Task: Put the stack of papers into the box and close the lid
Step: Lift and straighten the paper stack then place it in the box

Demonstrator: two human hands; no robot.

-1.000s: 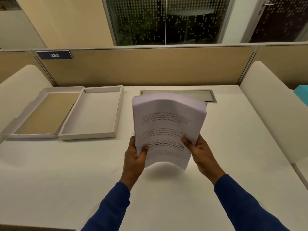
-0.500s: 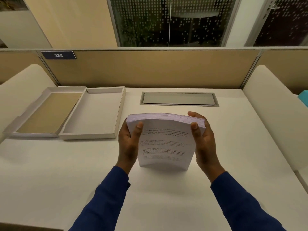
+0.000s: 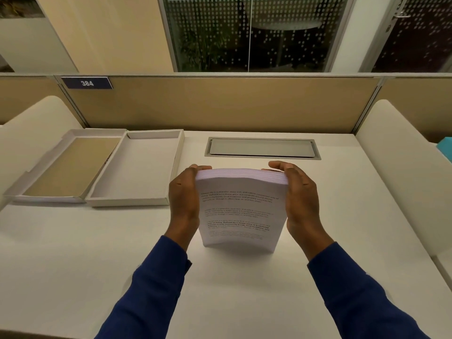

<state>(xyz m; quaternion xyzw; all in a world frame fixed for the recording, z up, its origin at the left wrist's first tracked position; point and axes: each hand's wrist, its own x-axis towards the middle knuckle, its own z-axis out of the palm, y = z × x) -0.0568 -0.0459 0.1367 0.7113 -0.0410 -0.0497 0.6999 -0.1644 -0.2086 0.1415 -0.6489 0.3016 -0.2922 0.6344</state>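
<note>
A thick stack of printed papers (image 3: 241, 209) stands on its bottom edge on the white desk (image 3: 73, 253), tilted towards me with the text side facing me. My left hand (image 3: 184, 199) grips its left edge and my right hand (image 3: 299, 199) grips its right edge, fingers curled over the top corners. The open white box (image 3: 176, 165) lies to the left, its tray empty. Its lid (image 3: 71, 165), brown inside, lies flat further left, joined to the tray.
A grey metal cable hatch (image 3: 261, 148) is set into the desk behind the papers. A tan partition with a blue "384" plate (image 3: 86, 83) runs along the back. Cream padded dividers (image 3: 401, 167) flank the desk, and a teal object (image 3: 446, 148) sits at far right.
The stack has come down from mid-air, where it bent loosely, onto its bottom edge on the desk. Both hands have slid from its lower edge up to its sides and top corners.
</note>
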